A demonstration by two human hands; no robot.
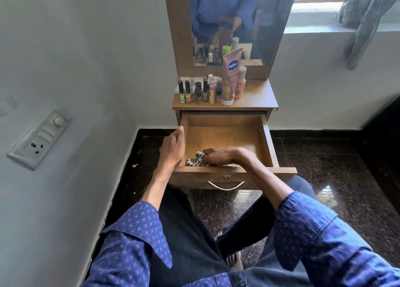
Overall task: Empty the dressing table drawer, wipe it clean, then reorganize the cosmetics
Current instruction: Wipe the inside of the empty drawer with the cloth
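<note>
step: wiping | right hand [218, 156] presses cloth [198, 158] onto drawer [265, 139] floor, near front | left hand [173, 147] curled on left wall, bracing it | cosmetics [211, 91] parked on top, beyond both hands, so drawer is free

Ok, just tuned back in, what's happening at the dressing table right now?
The drawer is pulled out and holds no cosmetics. The right hand presses a striped cloth onto the drawer floor near its front left corner, wiping it. The left hand grips the drawer's left wall. The cosmetics, nail polish bottles and a Vaseline tube among them, stand on the tabletop above.
</note>
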